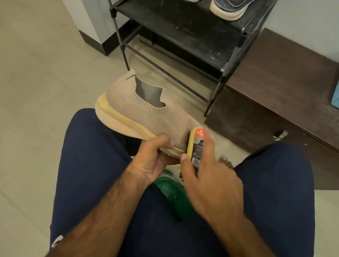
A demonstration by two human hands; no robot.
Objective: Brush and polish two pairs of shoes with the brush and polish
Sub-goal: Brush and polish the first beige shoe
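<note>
Gripping beige knit shoe [142,112] in my curled left hand [149,161], blurred right hand [209,182] pinching yellow polish sponge [195,146], toe hiding behind it, green object [171,197] lying half covered.

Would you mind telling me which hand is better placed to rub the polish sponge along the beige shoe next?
The right hand: it grips the polish sponge against the beige shoe near its toe, while the left hand grips the sole.
</note>
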